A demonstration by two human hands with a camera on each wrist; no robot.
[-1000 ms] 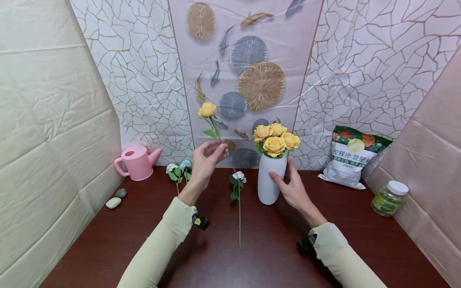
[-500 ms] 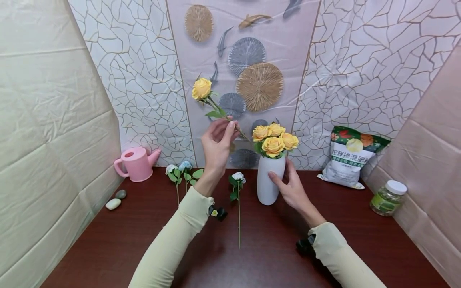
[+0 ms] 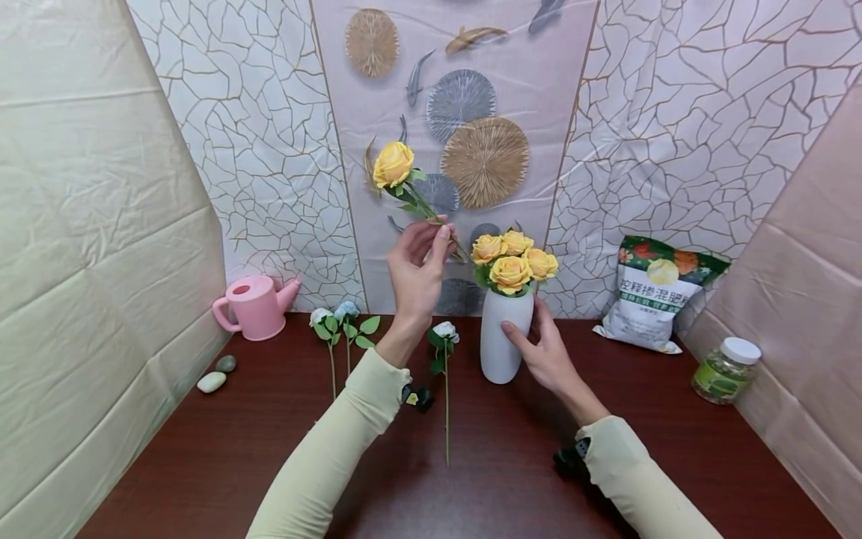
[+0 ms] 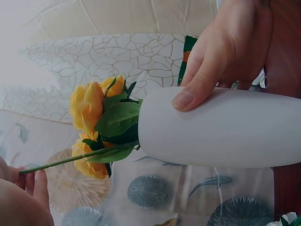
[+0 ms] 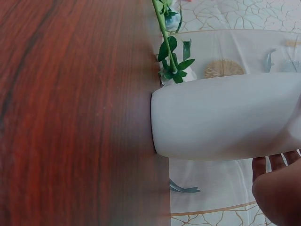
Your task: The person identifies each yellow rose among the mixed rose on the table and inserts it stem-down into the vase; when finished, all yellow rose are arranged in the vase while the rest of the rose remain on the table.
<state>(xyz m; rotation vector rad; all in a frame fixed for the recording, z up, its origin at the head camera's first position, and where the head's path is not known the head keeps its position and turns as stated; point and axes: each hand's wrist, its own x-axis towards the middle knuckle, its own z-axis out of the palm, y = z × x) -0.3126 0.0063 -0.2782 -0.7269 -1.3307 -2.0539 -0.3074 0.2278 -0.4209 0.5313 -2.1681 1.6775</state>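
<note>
My left hand (image 3: 419,269) pinches the stem of a yellow rose (image 3: 393,165), whose bloom tilts up and to the left. In the left wrist view the stem (image 4: 66,163) runs from the fingers to the leaves at the mouth of a white vase (image 4: 221,129). Whether its tip is inside the mouth I cannot tell. Several yellow roses (image 3: 510,274) stand in the vase. My right hand (image 3: 548,352) grips the vase from the right, thumb across its front. The vase stands upright on the table, as the right wrist view shows.
A white rose (image 3: 446,333) lies on the brown table (image 3: 498,479) left of the vase. Two pale flowers (image 3: 346,311) lie farther left. A pink watering can (image 3: 257,307) and two stones (image 3: 212,381) are at far left. A fertilizer bag (image 3: 656,296) and a lidded jar (image 3: 729,370) stand at right.
My left hand has moved right and up with the yellow rose, bringing the stem to the vase mouth as the bloom tips left. The right hand keeps its grip on the vase.
</note>
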